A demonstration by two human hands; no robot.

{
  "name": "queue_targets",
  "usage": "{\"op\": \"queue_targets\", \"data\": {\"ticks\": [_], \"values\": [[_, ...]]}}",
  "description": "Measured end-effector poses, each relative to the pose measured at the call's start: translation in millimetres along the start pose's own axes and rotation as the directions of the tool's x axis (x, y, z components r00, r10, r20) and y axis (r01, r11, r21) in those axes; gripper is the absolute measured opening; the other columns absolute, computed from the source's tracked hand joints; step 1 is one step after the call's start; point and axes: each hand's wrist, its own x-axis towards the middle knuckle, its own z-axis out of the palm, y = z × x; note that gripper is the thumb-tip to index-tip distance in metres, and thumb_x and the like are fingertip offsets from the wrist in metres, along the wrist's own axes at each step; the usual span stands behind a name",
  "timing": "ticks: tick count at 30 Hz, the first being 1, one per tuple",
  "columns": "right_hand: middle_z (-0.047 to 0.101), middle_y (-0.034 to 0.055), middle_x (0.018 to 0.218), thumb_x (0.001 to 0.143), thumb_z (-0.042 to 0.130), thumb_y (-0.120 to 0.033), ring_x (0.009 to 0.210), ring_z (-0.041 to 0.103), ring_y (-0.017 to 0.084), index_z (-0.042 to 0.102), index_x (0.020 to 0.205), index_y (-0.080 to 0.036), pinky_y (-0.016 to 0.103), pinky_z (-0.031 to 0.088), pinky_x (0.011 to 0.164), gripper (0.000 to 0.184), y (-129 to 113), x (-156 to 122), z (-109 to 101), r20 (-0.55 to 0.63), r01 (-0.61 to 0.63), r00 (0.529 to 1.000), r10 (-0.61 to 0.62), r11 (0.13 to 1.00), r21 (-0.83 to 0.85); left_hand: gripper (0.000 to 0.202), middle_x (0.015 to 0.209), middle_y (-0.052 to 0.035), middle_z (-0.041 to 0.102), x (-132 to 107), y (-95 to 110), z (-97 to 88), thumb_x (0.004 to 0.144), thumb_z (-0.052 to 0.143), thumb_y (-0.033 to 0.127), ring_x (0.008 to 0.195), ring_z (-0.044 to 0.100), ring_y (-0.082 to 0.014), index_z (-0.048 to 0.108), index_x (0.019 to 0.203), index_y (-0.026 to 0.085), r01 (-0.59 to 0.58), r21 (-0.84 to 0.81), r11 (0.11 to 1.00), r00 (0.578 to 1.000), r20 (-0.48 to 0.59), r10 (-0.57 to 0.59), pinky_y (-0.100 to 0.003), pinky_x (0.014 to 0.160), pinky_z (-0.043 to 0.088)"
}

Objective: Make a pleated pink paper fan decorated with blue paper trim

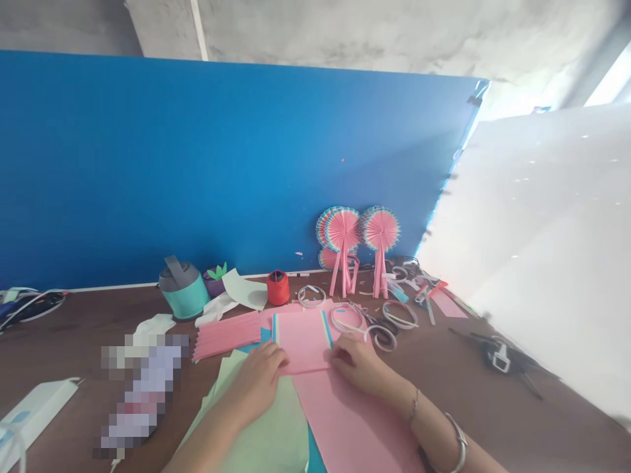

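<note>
A pink paper sheet (302,340) with blue strips along its side edges lies on the brown table (83,341). My left hand (259,381) presses its near left corner with fingers curled down. Over at the near right corner, my right hand (357,361) pinches the sheet's lower edge. Both hands rest on the fold line at the sheet's near edge. A pleated pink piece (227,335) lies just left of the sheet. Under my arms lie a larger pink sheet (355,427) and a pale green sheet (266,440).
Finished pink paper fans (357,240) lean on the blue board (221,164) at the back. Tape rings (345,315), scissors (382,322), a red spool (278,287), a teal-and-grey container (183,289) and scraps surround the sheet. A white board (542,249) stands on the right.
</note>
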Motion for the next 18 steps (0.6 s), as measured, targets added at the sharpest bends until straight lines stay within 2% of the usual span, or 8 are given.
{"op": "queue_targets", "data": {"ticks": [3, 6, 9, 11, 15, 18], "values": [[0.055, 0.0029, 0.071, 0.083, 0.048, -0.017, 0.071, 0.047, 0.016, 0.049, 0.061, -0.017, 0.03, 0.039, 0.07, 0.022, 3.8, 0.5, 1.7, -0.003, 0.025, 1.0, -0.025, 1.0, -0.001, 0.025, 0.099, -0.0048, 0.06, 0.8, -2.5, 0.4, 0.086, 0.037, 0.01, 0.1, 0.051, -0.0203, 0.06, 0.09, 0.02, -0.007, -0.058, 0.998, 1.0, 0.01, 0.007, -0.032, 0.086, 0.038], [0.055, 0.0035, 0.075, 0.081, 0.05, -0.013, 0.075, 0.047, 0.017, 0.05, 0.063, -0.017, 0.03, 0.038, 0.072, 0.018, 5.7, -0.5, 1.8, 0.0, 0.049, 0.999, -0.049, 0.999, -0.003, 0.034, 0.098, -0.0042, 0.059, 0.3, -1.2, 0.4, 0.086, 0.033, 0.008, 0.1, 0.05, -0.0203, 0.062, 0.096, 0.023, -0.022, -0.041, 0.999, 1.0, 0.021, 0.023, -0.032, 0.084, 0.038], [0.054, 0.0038, 0.079, 0.078, 0.051, -0.01, 0.078, 0.048, 0.017, 0.052, 0.066, -0.017, 0.029, 0.038, 0.071, 0.014, 5.5, -2.4, 0.2, 0.015, 0.069, 0.998, -0.069, 0.997, -0.019, 0.042, 0.096, -0.0031, 0.056, -1.3, 2.4, 0.4, 0.086, 0.032, 0.006, 0.097, 0.048, -0.0198, 0.063, 0.105, 0.028, -0.086, 0.039, 0.996, 0.996, 0.016, 0.085, -0.031, 0.082, 0.037], [0.055, 0.0044, 0.083, 0.078, 0.051, -0.009, 0.082, 0.048, 0.018, 0.057, 0.075, -0.017, 0.03, 0.037, 0.074, 0.01, 2.8, -4.0, -1.1, 0.015, 0.103, 0.995, -0.102, 0.993, -0.054, 0.046, 0.095, -0.0027, 0.054, -2.1, 4.9, 0.1, 0.087, 0.033, 0.007, 0.094, 0.046, -0.0194, 0.062, 0.111, 0.033, -0.151, 0.113, 0.982, 0.988, 0.015, 0.15, -0.03, 0.081, 0.036], [0.055, 0.0053, 0.094, 0.077, 0.049, -0.005, 0.088, 0.046, 0.019, 0.059, 0.11, -0.024, 0.031, 0.033, 0.075, 0.04, -10.4, -7.4, 0.4, 0.107, 0.262, 0.964, -0.244, 0.937, -0.229, 0.061, 0.095, -0.0025, 0.052, -2.6, 8.8, -0.8, 0.084, 0.03, -0.002, 0.092, 0.044, -0.0186, 0.057, 0.118, 0.041, -0.237, 0.211, 0.948, 0.971, 0.035, 0.235, -0.032, 0.083, 0.033], [0.055, 0.0062, 0.09, 0.081, 0.048, -0.008, 0.082, 0.044, 0.02, 0.06, 0.114, -0.028, 0.031, 0.028, 0.068, 0.041, -20.7, -9.0, 3.9, 0.203, 0.356, 0.932, -0.301, 0.868, -0.345, 0.066, 0.095, -0.0029, 0.051, -2.1, 9.5, -0.7, 0.081, 0.03, -0.005, 0.092, 0.044, -0.0185, 0.056, 0.12, 0.041, -0.256, 0.234, 0.938, 0.966, 0.033, 0.255, -0.032, 0.082, 0.033]]}}
